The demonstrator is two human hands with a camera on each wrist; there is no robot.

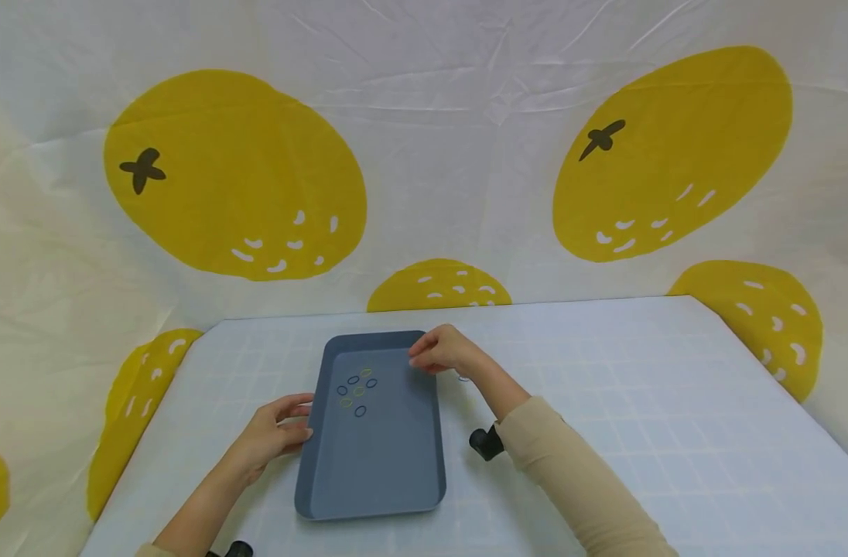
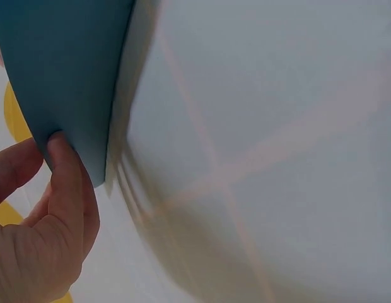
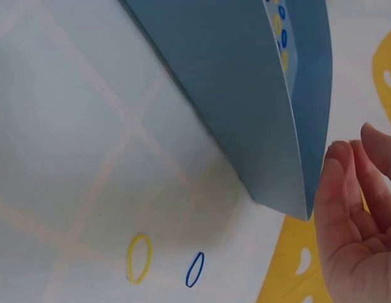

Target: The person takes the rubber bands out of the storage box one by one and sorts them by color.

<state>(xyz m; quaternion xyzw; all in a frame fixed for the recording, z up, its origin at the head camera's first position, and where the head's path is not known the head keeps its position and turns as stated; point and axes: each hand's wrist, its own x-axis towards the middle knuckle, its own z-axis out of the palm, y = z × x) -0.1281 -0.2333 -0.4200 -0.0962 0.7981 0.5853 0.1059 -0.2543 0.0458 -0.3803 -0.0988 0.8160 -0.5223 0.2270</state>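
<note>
Counting seven rings (image 1: pixel 358 391) inside the tray (image 1: pixel 375 464), two rings (image 3: pixel 149 255) outside, right, we're touching it with our left hand (image 1: pixel 274 429); whether our right hand (image 1: pixel 446 352) is pinching anything, we can't tell.

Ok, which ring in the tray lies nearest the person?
The blue ring lowest in the head view; six other rings lie farther up the tray.

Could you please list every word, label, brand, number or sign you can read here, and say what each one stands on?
There are none to read.
The tray, the small rings and the tablecloth show no lettering or numbers.
The dark cross-shaped mark on the backdrop is part of a printed yellow fruit, not writing.
</note>
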